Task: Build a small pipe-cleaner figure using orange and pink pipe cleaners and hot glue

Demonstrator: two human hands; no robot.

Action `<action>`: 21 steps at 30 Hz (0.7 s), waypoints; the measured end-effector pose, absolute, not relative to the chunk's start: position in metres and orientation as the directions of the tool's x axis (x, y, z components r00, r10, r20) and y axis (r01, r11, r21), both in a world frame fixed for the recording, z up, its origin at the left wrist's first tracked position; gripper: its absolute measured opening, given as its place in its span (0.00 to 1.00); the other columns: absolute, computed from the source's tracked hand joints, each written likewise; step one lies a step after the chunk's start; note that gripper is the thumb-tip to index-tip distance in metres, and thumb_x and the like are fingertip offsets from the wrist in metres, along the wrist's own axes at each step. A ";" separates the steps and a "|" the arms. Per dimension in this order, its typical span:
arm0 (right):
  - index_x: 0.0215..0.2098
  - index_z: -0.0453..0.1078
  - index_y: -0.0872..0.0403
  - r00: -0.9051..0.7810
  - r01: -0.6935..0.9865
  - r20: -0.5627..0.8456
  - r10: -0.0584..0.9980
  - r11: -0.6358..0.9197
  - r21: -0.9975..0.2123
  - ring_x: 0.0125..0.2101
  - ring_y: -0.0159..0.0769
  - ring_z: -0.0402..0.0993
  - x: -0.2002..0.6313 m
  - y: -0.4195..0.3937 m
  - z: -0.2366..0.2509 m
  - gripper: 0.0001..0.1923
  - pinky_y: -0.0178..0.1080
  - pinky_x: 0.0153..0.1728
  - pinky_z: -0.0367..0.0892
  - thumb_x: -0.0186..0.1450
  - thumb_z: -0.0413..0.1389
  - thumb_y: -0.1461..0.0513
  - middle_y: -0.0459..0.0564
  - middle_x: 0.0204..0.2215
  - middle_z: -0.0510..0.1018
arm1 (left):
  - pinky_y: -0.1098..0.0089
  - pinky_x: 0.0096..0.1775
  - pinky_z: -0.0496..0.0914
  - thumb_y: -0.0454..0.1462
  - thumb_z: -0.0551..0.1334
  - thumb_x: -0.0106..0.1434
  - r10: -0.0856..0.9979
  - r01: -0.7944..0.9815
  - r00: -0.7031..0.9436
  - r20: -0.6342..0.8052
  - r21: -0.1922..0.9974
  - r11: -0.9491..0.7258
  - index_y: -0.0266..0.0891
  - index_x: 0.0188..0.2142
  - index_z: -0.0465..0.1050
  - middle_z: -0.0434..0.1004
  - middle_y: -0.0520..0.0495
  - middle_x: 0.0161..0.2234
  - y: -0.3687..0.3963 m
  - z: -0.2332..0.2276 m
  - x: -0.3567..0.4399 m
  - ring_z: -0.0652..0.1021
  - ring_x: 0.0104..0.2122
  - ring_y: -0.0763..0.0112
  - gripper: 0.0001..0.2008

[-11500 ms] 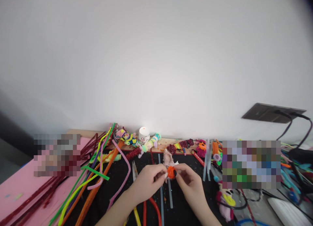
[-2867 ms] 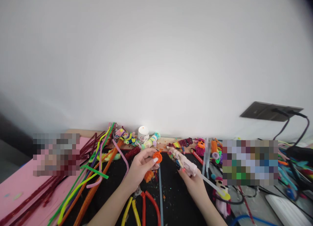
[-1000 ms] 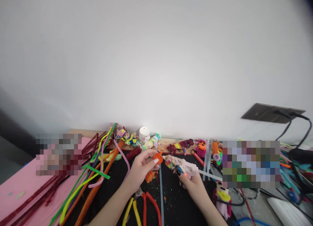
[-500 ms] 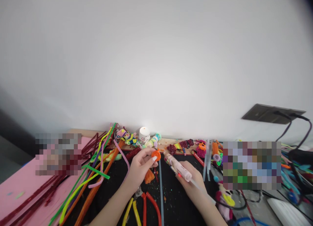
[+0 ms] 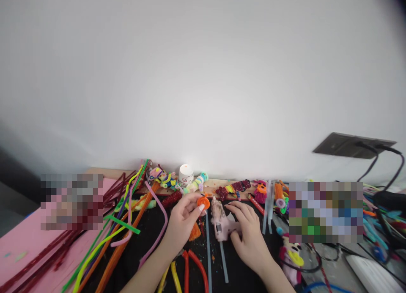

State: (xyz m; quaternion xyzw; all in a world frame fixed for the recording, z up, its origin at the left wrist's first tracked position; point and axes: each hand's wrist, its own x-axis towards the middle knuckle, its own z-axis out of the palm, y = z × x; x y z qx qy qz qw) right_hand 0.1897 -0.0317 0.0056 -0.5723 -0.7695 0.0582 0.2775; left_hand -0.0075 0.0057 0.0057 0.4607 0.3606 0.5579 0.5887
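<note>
My left hand (image 5: 186,214) is closed in a pinch on a small round orange pipe-cleaner coil (image 5: 203,204), thumb across its front. To the right, a pale pink hot glue gun (image 5: 221,226) lies on its side on the black mat, nozzle pointing away, a clear glue stick (image 5: 224,263) jutting from its rear. My right hand (image 5: 249,234) is beside the gun's handle, thumb and fingers apart around it; whether they touch the handle I cannot tell. Below my left hand lies a fuzzy orange piece (image 5: 194,232).
Red-handled pliers (image 5: 198,267) and a yellow-handled tool (image 5: 175,276) lie in front. Loose pipe cleaners (image 5: 122,246) spread at left. A white paper cup (image 5: 186,174) and pipe-cleaner figures (image 5: 234,188) line the wall side. Cables (image 5: 317,263) cross the right.
The glue gun has gone from being held in my right hand to lying on the mat, and that hand's fingers have loosened. My left hand still pinches the orange coil.
</note>
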 end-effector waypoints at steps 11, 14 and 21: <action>0.44 0.67 0.50 -0.233 0.579 0.482 0.844 0.519 -0.629 0.41 0.38 0.70 0.168 -0.044 0.002 0.13 0.39 0.41 0.67 0.63 0.49 0.68 0.52 0.39 0.74 | 0.71 0.37 0.70 0.36 0.58 0.60 0.893 -0.347 0.428 0.137 0.937 0.023 0.38 0.39 0.66 0.68 0.48 0.37 -0.019 0.009 0.012 0.74 0.37 0.70 0.07; 0.42 0.69 0.51 -0.204 0.575 0.504 0.839 0.519 -0.632 0.39 0.37 0.71 0.167 -0.043 0.003 0.12 0.37 0.39 0.67 0.63 0.49 0.68 0.52 0.37 0.75 | 0.69 0.38 0.70 0.36 0.56 0.61 0.885 -0.275 0.445 0.140 0.961 -0.013 0.39 0.40 0.65 0.68 0.47 0.38 -0.019 0.008 0.010 0.74 0.38 0.69 0.07; 0.38 0.68 0.52 -0.177 0.544 0.488 0.855 0.498 -0.675 0.35 0.35 0.71 0.165 -0.042 0.006 0.10 0.35 0.35 0.67 0.63 0.48 0.69 0.50 0.33 0.75 | 0.73 0.35 0.68 0.33 0.54 0.62 0.884 -0.028 0.395 0.249 0.965 -0.260 0.39 0.39 0.68 0.69 0.47 0.37 -0.017 0.010 0.006 0.72 0.34 0.72 0.07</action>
